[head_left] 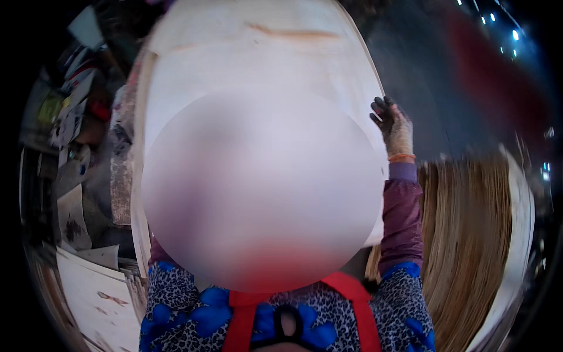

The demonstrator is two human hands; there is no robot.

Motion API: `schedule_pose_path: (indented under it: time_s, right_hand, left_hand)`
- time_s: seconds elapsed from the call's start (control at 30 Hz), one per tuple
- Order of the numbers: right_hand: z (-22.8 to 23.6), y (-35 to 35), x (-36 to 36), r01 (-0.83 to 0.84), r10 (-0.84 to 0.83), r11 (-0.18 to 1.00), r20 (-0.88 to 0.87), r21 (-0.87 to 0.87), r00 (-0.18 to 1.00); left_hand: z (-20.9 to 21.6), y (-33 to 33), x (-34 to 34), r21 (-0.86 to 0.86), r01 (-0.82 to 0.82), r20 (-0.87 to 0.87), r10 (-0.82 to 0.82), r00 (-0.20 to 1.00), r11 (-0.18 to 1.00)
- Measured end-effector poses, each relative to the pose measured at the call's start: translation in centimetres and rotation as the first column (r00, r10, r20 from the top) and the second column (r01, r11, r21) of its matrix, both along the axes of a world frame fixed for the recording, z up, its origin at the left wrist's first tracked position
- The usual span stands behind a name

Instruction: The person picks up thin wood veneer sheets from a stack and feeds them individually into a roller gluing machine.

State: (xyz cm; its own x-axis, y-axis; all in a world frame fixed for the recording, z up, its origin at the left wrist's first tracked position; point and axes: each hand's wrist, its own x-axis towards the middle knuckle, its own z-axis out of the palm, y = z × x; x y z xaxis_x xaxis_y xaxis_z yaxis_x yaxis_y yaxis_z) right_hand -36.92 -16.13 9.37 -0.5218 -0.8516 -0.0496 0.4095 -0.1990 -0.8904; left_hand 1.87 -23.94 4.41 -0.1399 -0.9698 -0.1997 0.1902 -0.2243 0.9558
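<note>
A large pale wood veneer sheet (281, 64) with brown streaks lies in front of me, reaching far ahead. At its right edge is my right hand (392, 124), in a light work glove with dark fingertips. Its fingers are bent and a little apart, touching or very near the edge. A blurred oval covers the middle of the picture. My left sleeve (160, 252) runs into that blur, which hides my left hand, so its fingers and anything in them cannot be seen.
To the right of my arm stands a tall stack of brown veneer sheets (466, 234). A dark grey surface (431, 88) lies beyond it. Pale boards (97, 293) lean at the lower left. Boxes and mixed clutter (82, 117) fill the far left.
</note>
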Motion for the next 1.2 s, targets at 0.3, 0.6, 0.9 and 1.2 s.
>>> schedule_pose_path:
  time_s: [0.3,0.6,0.9,1.2]
  right_hand:
    - [-7.0,29.8,-1.7,0.581,-0.439,0.742,-0.413,0.333,0.798]
    - [-14.9,31.9,-4.3,0.502,-0.377,0.826,-0.409,0.257,0.831]
    - [-10.9,33.2,-6.6,0.306,-0.263,0.940,-0.250,0.150,0.932]
    - [-1.0,28.6,2.3,0.150,-0.149,0.928,-0.028,0.340,0.988]
  left_hand:
    - [-3.7,16.6,0.9,0.197,0.160,-0.187,-0.123,0.975,0.967]
    - [-5.4,23.7,-2.6,0.259,0.387,-0.152,-0.358,0.921,0.885]
    - [-5.4,27.1,-4.4,0.277,0.338,-0.069,-0.332,0.941,0.899]
    - [-7.2,32.1,1.3,0.615,0.116,0.161,-0.268,0.950,0.780]
